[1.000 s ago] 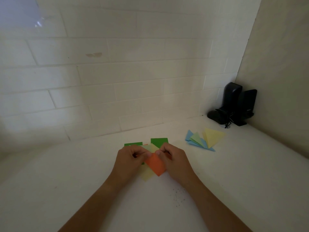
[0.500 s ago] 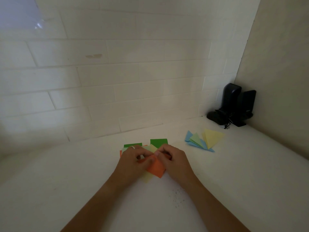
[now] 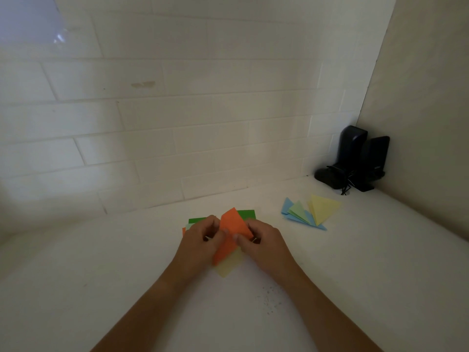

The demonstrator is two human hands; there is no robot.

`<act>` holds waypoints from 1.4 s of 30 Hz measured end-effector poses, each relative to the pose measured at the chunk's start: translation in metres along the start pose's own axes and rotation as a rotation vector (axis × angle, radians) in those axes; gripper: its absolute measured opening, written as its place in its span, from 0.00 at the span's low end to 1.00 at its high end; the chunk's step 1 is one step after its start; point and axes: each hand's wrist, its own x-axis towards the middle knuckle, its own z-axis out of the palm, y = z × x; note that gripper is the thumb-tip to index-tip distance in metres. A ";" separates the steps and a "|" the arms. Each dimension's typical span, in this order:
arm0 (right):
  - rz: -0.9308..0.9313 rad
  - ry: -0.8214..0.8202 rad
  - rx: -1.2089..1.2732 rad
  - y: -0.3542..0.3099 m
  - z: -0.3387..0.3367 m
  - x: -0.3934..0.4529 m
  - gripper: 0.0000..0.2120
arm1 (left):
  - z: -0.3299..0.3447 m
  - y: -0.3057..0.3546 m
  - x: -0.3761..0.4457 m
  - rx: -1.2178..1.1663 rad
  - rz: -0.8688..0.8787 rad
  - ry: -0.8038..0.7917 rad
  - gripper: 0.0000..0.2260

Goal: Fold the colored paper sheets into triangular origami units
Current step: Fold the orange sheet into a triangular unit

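An orange paper sheet (image 3: 231, 231), partly folded, stands up at a slant between my two hands above the white table. My left hand (image 3: 200, 240) pinches its left edge and my right hand (image 3: 261, 241) pinches its right edge, thumbs near the middle crease. Under the hands lies a small pile of flat sheets: a pale yellow sheet (image 3: 229, 265) sticks out toward me, dark green sheets (image 3: 247, 214) show behind, and an orange corner peeks out at the left. Much of the pile is hidden by my hands.
Folded triangular units (image 3: 308, 212) in blue, light green and yellow lie fanned out to the right. Two black speakers (image 3: 355, 158) with a cable stand in the back right corner. Tiled walls close the back and right. Small dark specks (image 3: 270, 299) dot the table near me.
The orange sheet has been lifted and turned: its upper flap now points up and away from me, where before it lay low under my fingers. Both hands stayed in place.
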 end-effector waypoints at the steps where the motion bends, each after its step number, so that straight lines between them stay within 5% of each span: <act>1: 0.000 0.006 -0.004 -0.001 -0.001 0.000 0.09 | -0.001 0.001 -0.001 0.011 0.008 0.001 0.09; 4: 0.021 0.021 -0.004 0.000 -0.001 0.000 0.07 | -0.003 0.001 -0.001 0.003 -0.003 0.000 0.16; 8: 0.045 0.026 0.014 0.002 -0.002 0.001 0.05 | -0.001 -0.003 0.003 -0.103 -0.060 0.073 0.04; 13: 0.078 0.088 0.071 0.004 -0.001 0.003 0.03 | -0.004 -0.003 0.002 -0.255 -0.101 0.109 0.05; 22: 0.077 0.095 0.178 0.004 -0.003 0.002 0.05 | -0.003 0.000 0.002 -0.291 -0.130 0.060 0.04; 32: -0.012 0.047 0.145 -0.001 -0.003 0.000 0.18 | -0.005 0.004 0.001 -0.346 -0.127 0.014 0.11; 42: -0.041 0.115 0.119 0.003 -0.002 0.001 0.15 | -0.002 0.003 0.009 -0.573 -0.251 0.025 0.12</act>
